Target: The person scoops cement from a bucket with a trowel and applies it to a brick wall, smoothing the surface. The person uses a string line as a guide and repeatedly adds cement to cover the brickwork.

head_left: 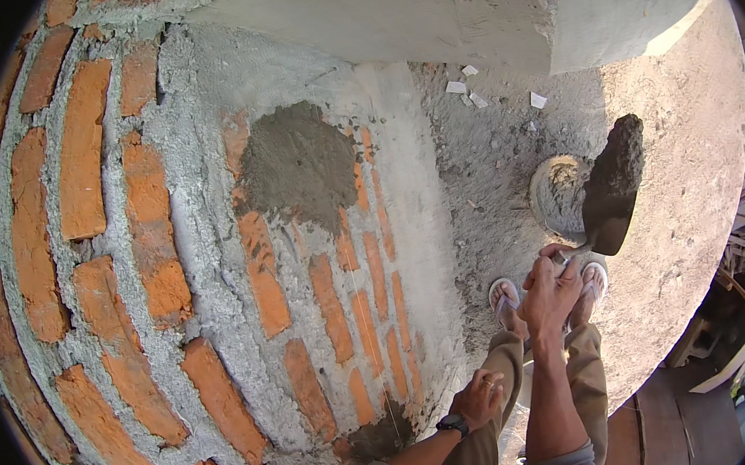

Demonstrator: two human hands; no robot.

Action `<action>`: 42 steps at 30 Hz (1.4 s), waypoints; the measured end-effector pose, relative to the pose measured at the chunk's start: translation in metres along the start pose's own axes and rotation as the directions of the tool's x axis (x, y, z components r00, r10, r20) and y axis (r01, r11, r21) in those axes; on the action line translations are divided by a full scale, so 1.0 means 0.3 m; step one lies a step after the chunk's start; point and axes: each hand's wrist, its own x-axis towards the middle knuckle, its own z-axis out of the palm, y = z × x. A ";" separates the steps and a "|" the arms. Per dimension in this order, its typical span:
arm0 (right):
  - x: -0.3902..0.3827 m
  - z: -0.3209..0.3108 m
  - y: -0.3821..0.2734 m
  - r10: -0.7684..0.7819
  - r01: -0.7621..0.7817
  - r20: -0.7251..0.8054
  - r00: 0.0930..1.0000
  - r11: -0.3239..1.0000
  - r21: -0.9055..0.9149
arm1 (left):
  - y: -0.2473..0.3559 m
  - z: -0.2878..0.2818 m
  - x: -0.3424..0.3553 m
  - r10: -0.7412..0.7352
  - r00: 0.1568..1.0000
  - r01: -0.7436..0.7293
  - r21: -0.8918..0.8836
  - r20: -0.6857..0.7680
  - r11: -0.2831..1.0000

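The right hand grips a mortar-loaded trowel over a bucket at two o'clock, while the left hand seemingly rests loosely curled on the thigh.

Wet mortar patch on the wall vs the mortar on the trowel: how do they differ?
The mortar patch is spread flat on the brick wall; the mortar on the trowel sits heaped on the blade. The patch is broader and lighter grey; the trowel load is smaller and darker. The patch touches no hand; the right hand holds the trowel, while the left hand rests on the thigh. Both look wet and grey.
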 end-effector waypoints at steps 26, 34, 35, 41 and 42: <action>0.089 0.812 0.280 0.232 -0.177 0.719 0.655 0.972 -0.152 | -0.001 0.011 -0.109 -0.071 0.995 0.064 -0.101 -0.067 0.993; -0.197 0.406 0.219 0.469 -0.679 0.861 0.195 0.698 -0.227 | -0.030 0.048 -0.078 0.058 0.993 -0.063 -0.052 -0.099 0.997; -0.200 0.357 0.189 0.492 -0.783 0.870 0.041 0.557 -0.278 | -0.033 0.050 -0.070 0.098 0.989 -0.101 -0.023 -0.108 0.995; -0.277 0.226 -0.025 0.148 -0.660 0.857 0.494 0.705 0.259 | -0.067 0.108 -0.088 0.114 0.990 -0.121 -0.089 -0.078 0.989; -0.295 0.250 -0.040 0.113 -0.485 0.711 0.694 0.803 0.346 | -0.084 0.136 -0.099 0.167 0.975 -0.180 -0.078 -0.149 0.981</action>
